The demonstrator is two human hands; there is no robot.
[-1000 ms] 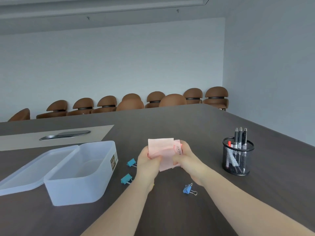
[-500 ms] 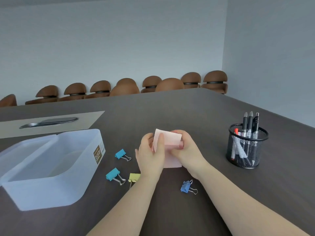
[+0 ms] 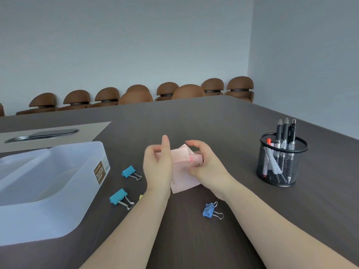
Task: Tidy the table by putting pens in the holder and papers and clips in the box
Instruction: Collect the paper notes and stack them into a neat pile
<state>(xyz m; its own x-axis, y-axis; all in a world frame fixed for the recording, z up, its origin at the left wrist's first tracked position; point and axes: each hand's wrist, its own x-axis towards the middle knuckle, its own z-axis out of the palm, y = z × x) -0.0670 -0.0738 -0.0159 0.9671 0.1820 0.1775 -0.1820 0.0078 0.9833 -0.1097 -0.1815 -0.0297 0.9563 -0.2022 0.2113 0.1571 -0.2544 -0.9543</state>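
A pink paper lies partly folded on the dark table, between my two hands. My left hand holds its left side, one finger raised. My right hand pinches the folded top flap from the right. The clear plastic box stands open at the left. Two teal binder clips lie between the box and my left arm. A yellow clip peeks out beside my left wrist. A blue clip lies between my forearms. The black mesh holder at right holds several pens.
The box's lid lies behind the box at the far left. A beige inset with a metal cable hatch lies further back. Brown chairs line the far table edge.
The camera has tilted down further. The pink paper has come down from mid-air onto the table, and its top is folded over more. My left fingers have loosened.
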